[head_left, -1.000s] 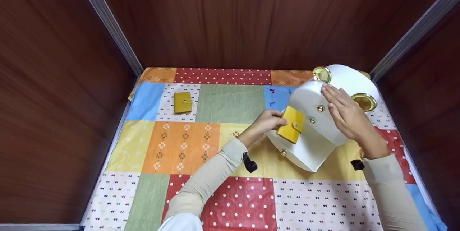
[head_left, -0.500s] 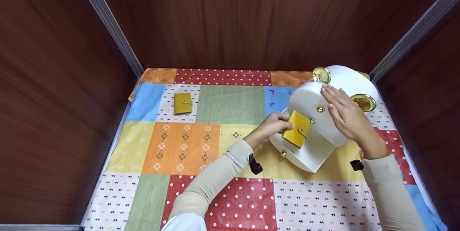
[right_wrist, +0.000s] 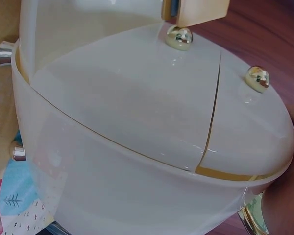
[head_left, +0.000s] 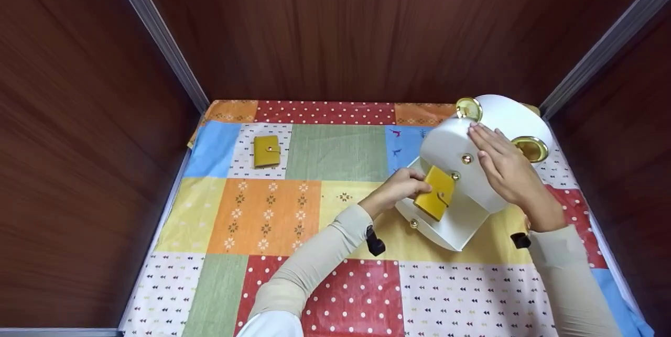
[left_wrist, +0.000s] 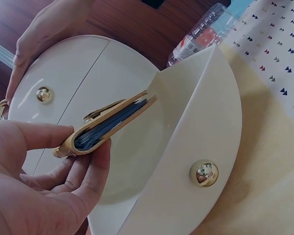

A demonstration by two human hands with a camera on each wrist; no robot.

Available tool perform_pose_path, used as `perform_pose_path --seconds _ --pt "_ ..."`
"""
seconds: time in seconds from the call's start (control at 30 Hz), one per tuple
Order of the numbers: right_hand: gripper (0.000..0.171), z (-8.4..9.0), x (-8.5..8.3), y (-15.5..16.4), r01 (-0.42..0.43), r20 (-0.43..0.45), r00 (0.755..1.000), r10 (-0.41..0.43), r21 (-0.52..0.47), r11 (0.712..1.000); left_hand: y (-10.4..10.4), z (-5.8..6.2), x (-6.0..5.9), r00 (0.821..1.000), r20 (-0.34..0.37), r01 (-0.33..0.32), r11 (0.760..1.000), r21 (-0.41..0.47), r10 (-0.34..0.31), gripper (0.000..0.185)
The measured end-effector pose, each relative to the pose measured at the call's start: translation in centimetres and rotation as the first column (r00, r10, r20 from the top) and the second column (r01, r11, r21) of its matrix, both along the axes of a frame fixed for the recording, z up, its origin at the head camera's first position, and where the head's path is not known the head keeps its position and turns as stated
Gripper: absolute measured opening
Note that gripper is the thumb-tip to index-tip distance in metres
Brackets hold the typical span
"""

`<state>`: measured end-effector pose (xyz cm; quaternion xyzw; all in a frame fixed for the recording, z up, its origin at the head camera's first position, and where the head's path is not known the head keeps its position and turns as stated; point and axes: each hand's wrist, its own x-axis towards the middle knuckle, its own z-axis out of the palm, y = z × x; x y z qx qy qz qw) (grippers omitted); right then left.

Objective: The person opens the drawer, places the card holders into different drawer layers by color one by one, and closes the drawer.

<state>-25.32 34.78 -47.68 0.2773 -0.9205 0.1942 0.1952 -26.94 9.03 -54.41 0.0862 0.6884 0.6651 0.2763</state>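
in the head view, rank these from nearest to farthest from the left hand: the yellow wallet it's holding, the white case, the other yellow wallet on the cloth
1. Held yellow wallet: pinched in the left hand, at the case's open front.
2. White case: just right of that hand, under the right hand.
3. Other yellow wallet: far left, lying alone on the cloth.

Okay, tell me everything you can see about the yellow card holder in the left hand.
The yellow card holder is a small mustard-yellow wallet that looks like leather, with a strap and a gold snap. It is shut, and blue sleeves show along its edge in the left wrist view. The left hand pinches it, tilted, in the open side of the white box, under the raised flap. A matching one lies apart on the cloth.
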Motion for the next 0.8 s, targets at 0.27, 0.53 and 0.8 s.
perform_pose_path --seconds 0.27,0.53,0.8 --pt "0.048 0.0 0.0 0.1 -0.002 -0.007 1.0 0.002 0.001 1.0 0.7 -0.5 0.1 1.0 0.011 -0.004 0.999 -0.032 0.005 0.02" --pt "0.049 -0.1 0.0 0.1 0.002 -0.003 1.0 -0.002 -0.001 1.0 1.2 -1.2 0.1 1.0 0.0 -0.01 0.998 -0.068 0.01 0.024" --pt "0.048 -0.1 -0.1 0.1 0.001 0.003 1.0 -0.001 0.002 1.0 1.9 -1.5 0.4 1.0 -0.005 -0.024 0.994 -0.106 0.024 0.02"
